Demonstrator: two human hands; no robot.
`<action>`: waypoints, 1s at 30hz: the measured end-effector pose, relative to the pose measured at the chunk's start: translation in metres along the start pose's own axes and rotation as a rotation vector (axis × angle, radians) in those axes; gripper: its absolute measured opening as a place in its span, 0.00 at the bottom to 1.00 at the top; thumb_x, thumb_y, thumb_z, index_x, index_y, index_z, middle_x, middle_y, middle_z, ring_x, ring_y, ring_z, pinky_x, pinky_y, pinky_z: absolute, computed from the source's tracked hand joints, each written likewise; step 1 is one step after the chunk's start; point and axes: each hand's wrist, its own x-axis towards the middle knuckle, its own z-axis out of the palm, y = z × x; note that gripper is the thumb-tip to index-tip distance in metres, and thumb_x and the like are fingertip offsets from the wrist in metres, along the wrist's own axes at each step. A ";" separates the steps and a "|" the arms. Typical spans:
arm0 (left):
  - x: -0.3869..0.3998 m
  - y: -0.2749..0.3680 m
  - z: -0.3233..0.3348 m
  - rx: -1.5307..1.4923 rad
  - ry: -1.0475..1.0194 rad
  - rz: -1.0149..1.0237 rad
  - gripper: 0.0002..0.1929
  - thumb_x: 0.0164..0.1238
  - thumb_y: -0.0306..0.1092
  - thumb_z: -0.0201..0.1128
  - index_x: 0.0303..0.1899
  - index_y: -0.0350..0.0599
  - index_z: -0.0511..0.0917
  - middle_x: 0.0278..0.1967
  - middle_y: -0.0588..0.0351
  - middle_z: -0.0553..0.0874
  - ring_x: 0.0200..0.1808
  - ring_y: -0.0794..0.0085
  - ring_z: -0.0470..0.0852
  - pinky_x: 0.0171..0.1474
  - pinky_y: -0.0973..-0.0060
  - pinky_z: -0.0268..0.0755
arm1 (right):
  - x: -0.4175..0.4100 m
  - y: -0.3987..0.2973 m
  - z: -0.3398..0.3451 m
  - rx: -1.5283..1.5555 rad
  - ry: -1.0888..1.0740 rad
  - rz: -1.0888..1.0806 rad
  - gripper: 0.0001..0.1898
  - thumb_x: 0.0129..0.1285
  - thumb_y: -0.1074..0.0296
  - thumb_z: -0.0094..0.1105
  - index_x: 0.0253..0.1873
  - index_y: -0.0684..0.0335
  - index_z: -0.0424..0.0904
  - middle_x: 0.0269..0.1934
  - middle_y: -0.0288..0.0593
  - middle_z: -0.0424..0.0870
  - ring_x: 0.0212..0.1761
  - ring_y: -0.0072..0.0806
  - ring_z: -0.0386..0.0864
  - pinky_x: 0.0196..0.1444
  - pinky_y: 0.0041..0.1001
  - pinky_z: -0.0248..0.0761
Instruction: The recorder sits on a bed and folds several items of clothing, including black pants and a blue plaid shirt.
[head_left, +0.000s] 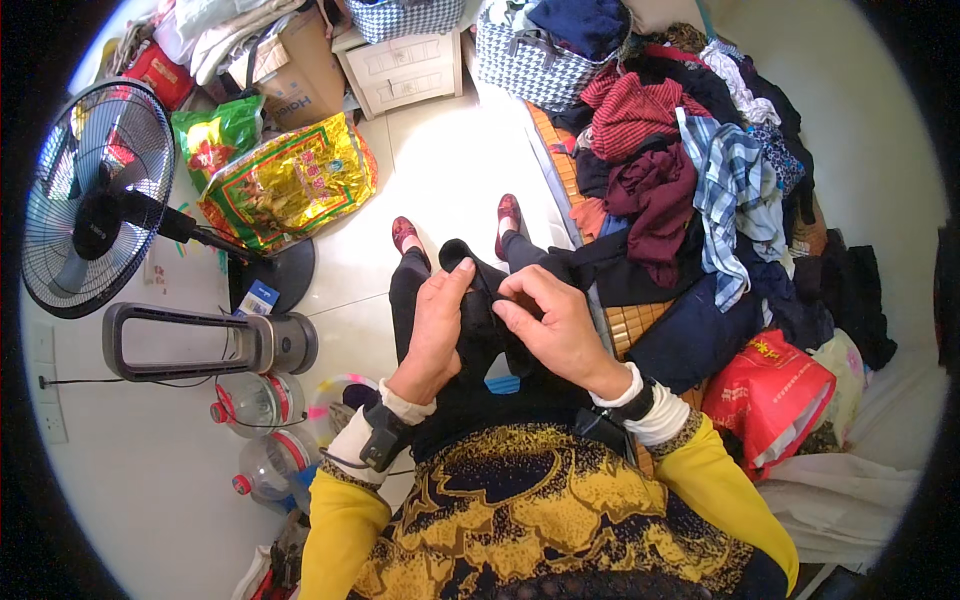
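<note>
A black cloth garment (472, 322) lies over my lap, its upper part raised between both hands. My left hand (439, 322) pinches its folded edge, with the thumb on top near the rounded end. Close by on the right, my right hand (555, 322) grips the same cloth between thumb and bent fingers. The fingertips of both hands are partly hidden by the dark fabric. A large pile of clothes, with a maroon garment (656, 202) and a blue plaid shirt (731, 180), lies to the right on a bamboo mat (637, 326).
On the left stand a pedestal fan (97, 202), a bladeless fan (289, 343), large plastic bottles (274, 457) and a yellow packaging bag (300, 176). A houndstooth basket (517, 64) sits beyond the pile. A red bag (772, 390) lies at right.
</note>
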 end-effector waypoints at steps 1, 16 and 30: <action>-0.001 0.001 -0.001 -0.003 -0.003 -0.011 0.12 0.80 0.38 0.58 0.32 0.48 0.79 0.29 0.67 0.81 0.28 0.86 0.77 0.33 0.82 0.68 | 0.000 0.000 -0.002 0.000 -0.001 0.000 0.08 0.65 0.75 0.67 0.44 0.65 0.76 0.35 0.37 0.75 0.32 0.20 0.73 0.37 0.22 0.69; 0.001 -0.005 0.003 -0.068 -0.019 0.005 0.11 0.79 0.39 0.59 0.35 0.47 0.80 0.31 0.65 0.82 0.30 0.85 0.78 0.35 0.83 0.70 | -0.004 -0.003 0.002 -0.013 0.041 0.066 0.07 0.65 0.75 0.67 0.45 0.67 0.79 0.36 0.39 0.79 0.34 0.21 0.78 0.37 0.23 0.72; -0.001 -0.004 0.007 0.032 -0.086 -0.031 0.14 0.81 0.42 0.58 0.36 0.45 0.81 0.30 0.66 0.82 0.31 0.86 0.77 0.35 0.83 0.70 | 0.000 0.012 0.006 -0.143 0.050 0.010 0.09 0.62 0.77 0.62 0.45 0.66 0.73 0.32 0.46 0.76 0.31 0.32 0.78 0.36 0.30 0.72</action>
